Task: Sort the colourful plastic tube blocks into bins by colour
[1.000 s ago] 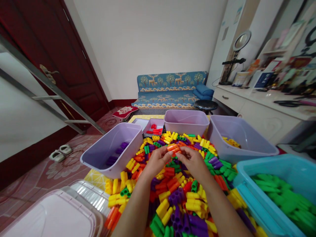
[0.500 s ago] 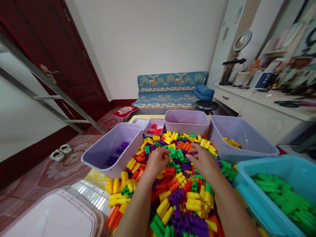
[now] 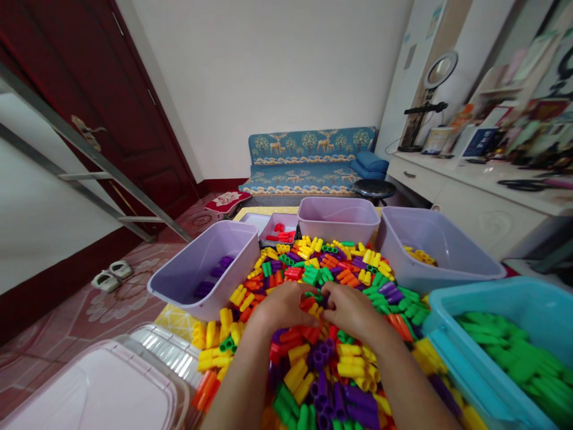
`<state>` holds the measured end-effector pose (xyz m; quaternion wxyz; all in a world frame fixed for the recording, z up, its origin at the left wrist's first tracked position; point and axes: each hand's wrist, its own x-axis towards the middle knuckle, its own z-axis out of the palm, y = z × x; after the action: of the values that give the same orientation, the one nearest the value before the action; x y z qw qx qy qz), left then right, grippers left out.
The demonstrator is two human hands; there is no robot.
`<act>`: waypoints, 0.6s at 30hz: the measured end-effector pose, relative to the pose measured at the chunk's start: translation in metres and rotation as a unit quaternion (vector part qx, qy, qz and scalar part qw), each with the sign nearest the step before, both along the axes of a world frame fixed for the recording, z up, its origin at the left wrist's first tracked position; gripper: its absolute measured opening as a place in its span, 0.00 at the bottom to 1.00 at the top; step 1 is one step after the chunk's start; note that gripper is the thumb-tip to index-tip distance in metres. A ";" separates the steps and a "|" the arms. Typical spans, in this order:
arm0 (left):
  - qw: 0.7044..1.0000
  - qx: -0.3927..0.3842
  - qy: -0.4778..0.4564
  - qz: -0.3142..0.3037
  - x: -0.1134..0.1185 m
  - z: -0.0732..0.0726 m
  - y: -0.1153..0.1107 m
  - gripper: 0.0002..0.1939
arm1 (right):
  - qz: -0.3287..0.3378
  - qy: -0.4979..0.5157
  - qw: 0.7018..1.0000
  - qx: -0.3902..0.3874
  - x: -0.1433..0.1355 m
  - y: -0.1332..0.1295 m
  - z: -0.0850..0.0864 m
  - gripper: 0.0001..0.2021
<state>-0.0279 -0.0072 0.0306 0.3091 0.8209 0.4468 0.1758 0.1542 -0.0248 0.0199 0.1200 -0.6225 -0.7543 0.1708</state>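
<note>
A heap of plastic tube blocks [image 3: 322, 358] in yellow, orange, purple, green and red covers the middle of the table. Curved over its centre is my left hand [image 3: 289, 306], thumb and fingers apart around some orange and yellow blocks. My right hand [image 3: 347, 307] faces it from the right, fingers bent inward and partly hidden; whether it grips a block cannot be made out. The two hands are close together, with several blocks visible between them. Green blocks [image 3: 317, 275] lie just beyond the fingertips.
Purple blocks sit in the left lilac bin [image 3: 163, 289]. Further lilac bins [image 3: 339, 221] [image 3: 447, 275] stand behind and right. A small tray [image 3: 278, 239] holds red blocks. Green blocks fill part of the turquoise bin [image 3: 456, 358]. Lids [image 3: 98, 388] lie at lower left.
Both hands have moved closer together and nearer to me over the heap. Blocks around the centre have shifted, and more show to the right of my right hand.
</note>
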 end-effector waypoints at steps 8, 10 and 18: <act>0.989 -0.029 -0.146 0.013 0.019 -0.022 0.010 0.30 | -0.024 0.092 0.995 0.017 0.002 0.009 -0.004 0.25; 0.984 -0.049 -0.169 0.040 0.018 -0.025 0.012 0.29 | -0.012 0.097 0.995 0.006 0.009 0.008 -0.004 0.25; 0.858 -0.139 -0.459 0.183 0.024 -0.018 0.023 0.21 | 0.004 0.249 0.968 -0.021 0.001 0.009 -0.016 0.24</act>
<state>-0.0036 0.0157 0.0128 0.5519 0.4987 0.4163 0.5228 0.1552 -0.0155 0.0035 0.2900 -0.5596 -0.6994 0.3370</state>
